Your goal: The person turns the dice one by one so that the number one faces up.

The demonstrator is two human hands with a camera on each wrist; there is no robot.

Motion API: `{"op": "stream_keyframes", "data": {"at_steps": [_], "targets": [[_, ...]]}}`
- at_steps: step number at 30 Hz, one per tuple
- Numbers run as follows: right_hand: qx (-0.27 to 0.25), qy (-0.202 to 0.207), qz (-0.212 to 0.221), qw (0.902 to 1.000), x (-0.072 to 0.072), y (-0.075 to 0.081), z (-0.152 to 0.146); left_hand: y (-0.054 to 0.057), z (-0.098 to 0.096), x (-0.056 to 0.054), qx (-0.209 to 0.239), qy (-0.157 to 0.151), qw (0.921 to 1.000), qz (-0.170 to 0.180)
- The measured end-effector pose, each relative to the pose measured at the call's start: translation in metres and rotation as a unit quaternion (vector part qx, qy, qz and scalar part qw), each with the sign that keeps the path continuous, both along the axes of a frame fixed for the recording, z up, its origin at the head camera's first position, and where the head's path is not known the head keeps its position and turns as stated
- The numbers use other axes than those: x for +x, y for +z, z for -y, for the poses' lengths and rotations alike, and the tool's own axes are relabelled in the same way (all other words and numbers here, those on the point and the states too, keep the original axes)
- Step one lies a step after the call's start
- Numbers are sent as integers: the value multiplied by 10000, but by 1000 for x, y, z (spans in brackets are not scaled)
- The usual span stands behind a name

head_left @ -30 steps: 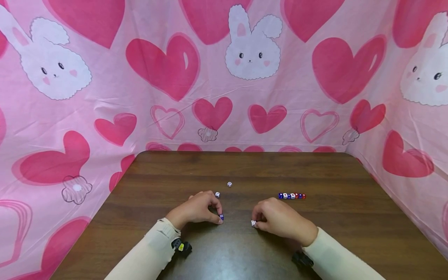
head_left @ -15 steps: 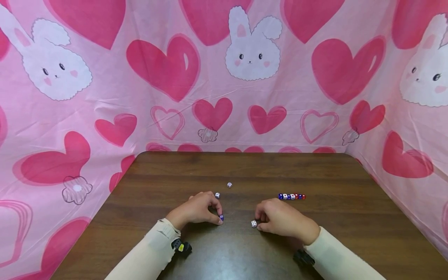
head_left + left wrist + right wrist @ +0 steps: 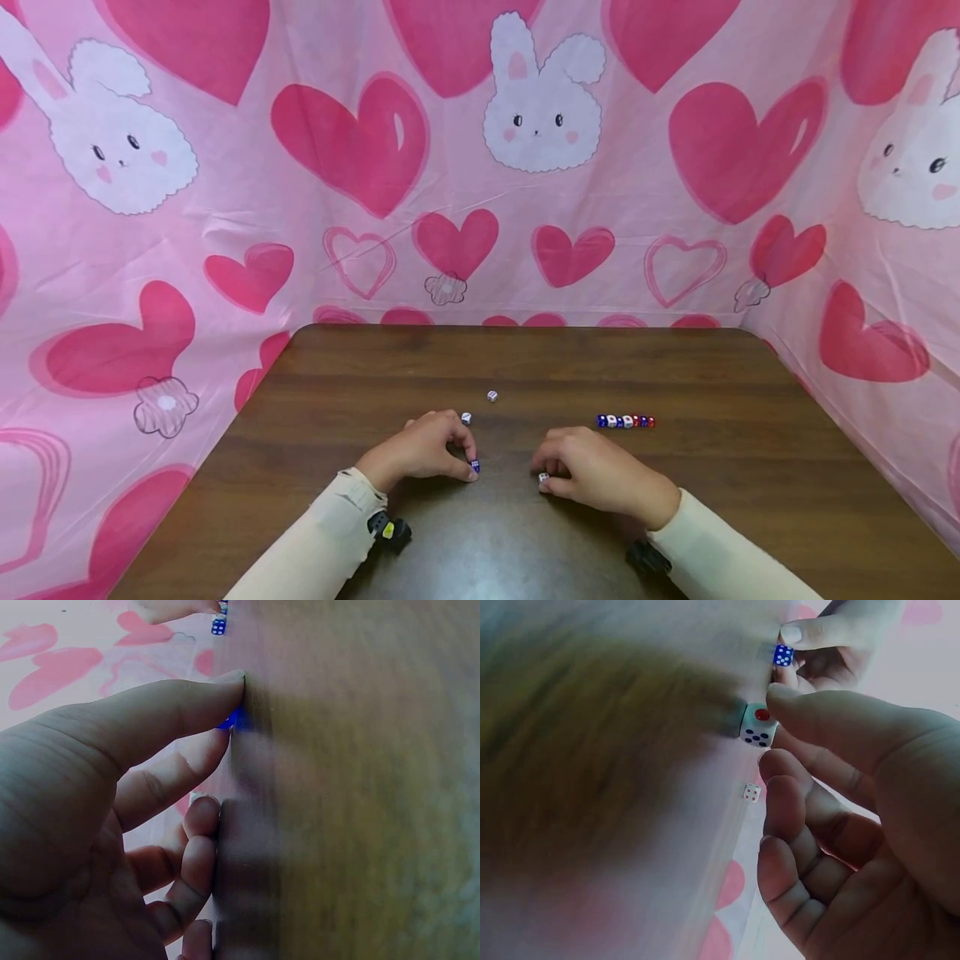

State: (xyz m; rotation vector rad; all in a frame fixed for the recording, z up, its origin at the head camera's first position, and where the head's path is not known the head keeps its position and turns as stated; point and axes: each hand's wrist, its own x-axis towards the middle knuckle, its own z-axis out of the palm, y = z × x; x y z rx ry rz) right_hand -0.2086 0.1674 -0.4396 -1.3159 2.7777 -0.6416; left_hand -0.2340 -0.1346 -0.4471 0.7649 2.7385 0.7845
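Note:
My left hand point(image 3: 423, 447) pinches a blue die point(image 3: 476, 467) between thumb and forefinger on the wooden table. In the left wrist view, the thumb and forefinger hide most of that blue die point(image 3: 227, 720). To the right, my right hand point(image 3: 603, 471) has its thumb and forefinger at a white die point(image 3: 543, 479), pinching it at the tabletop. The right wrist view shows this white die point(image 3: 757, 726) with a red single pip on one face and dark pips on another. Its other fingers curl loosely beside it.
Beyond the left hand lie two white dice, a nearer die point(image 3: 467, 418) and a farther die point(image 3: 492, 396). A row of blue, white and red dice point(image 3: 626, 422) stands behind the right hand. A pink heart-patterned cloth point(image 3: 465, 183) hangs around the brown table point(image 3: 420, 358).
The right hand's fingers drew slightly back from the white die half a second ago and have now closed on it again. The left hand and its blue die have stayed in place.

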Motion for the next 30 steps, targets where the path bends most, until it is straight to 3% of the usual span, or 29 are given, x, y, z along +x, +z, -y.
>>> {"op": "stream_keyframes", "data": {"at_steps": [9,30], "targets": [[-48,216,-164,9996,-1,-2,0,-1,1,0,3,-20,10000,13],[-49,-332,368,9988,-1,6,-2,2,0,2,-18,-16,10000,-72]]}}
